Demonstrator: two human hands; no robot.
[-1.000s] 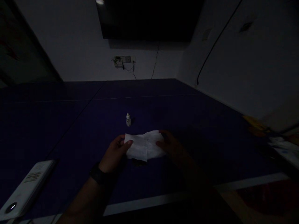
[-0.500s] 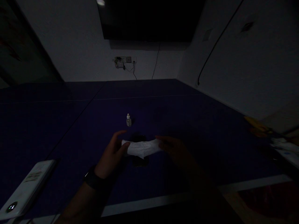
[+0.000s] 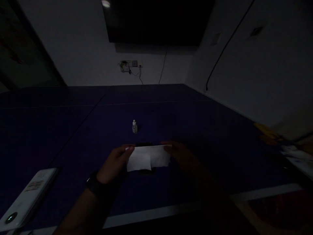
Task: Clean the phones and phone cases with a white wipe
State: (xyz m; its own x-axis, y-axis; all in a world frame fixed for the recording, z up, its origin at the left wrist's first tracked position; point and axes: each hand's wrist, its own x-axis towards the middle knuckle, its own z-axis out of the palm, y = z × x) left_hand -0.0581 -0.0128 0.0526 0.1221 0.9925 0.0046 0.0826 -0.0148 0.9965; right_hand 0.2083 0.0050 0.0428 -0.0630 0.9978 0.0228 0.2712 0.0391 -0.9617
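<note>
A folded white tissue (image 3: 148,159) is stretched between my two hands, its top edge nearly straight and its lower part hanging down. At its upper left corner, my left hand (image 3: 116,162) pinches it between thumb and fingers; a dark watch band is on that wrist. My right hand (image 3: 179,155), in deep shadow, grips the upper right corner. Behind the tissue a dark flat object (image 3: 148,172) lies on the table, mostly covered, so its kind is unclear. A small dropper bottle (image 3: 134,127) with a white top stands upright just beyond my hands.
A white power bank (image 3: 30,197) with a lit display lies at the left front of the dark blue table (image 3: 156,120). Yellow and white items (image 3: 269,132) sit at the right edge. A large screen (image 3: 156,21) hangs on the far wall above sockets and cables.
The tissue has gone from a bunched, narrow strip to a flatter, hanging sheet with a straight top edge. My left fingers have closed down onto its corner.
</note>
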